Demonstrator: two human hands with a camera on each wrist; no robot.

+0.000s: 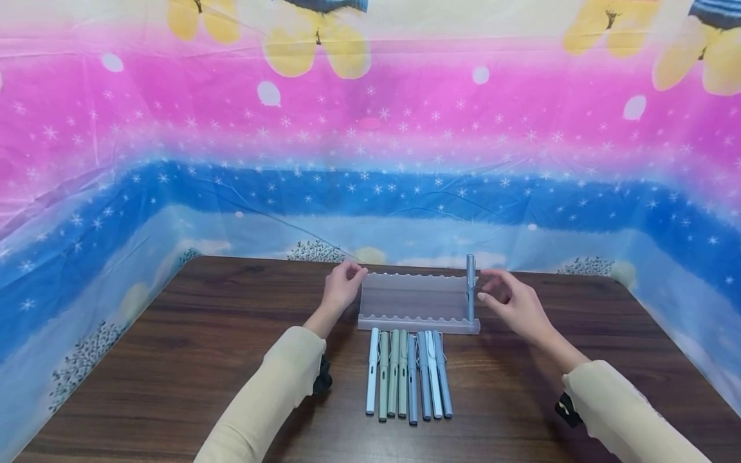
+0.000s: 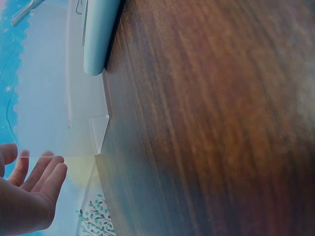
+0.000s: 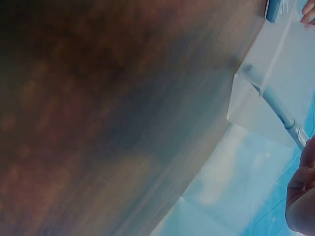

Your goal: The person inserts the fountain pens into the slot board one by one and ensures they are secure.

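A clear plastic pen stand [image 1: 413,297] with notched edges stands on the table, one blue-grey pen [image 1: 471,289] upright at its right end. My left hand [image 1: 343,286] pinches the stand's upper left corner between thumb and fingers; in the left wrist view, the fingers [image 2: 49,179] reach the panel's side edge. Just right of the upright pen is my right hand [image 1: 515,307], thumb and fingers parted, a small gap between them and the pen. Several capped pens [image 1: 402,373] in white, green and blue lie side by side in front of the stand.
The brown wooden table [image 1: 231,360] ends at a far edge close behind the stand. A patterned pink and blue cloth [image 1: 370,186] hangs around the back and sides. Dark bands [image 1: 322,376] sit at the sleeve cuffs.
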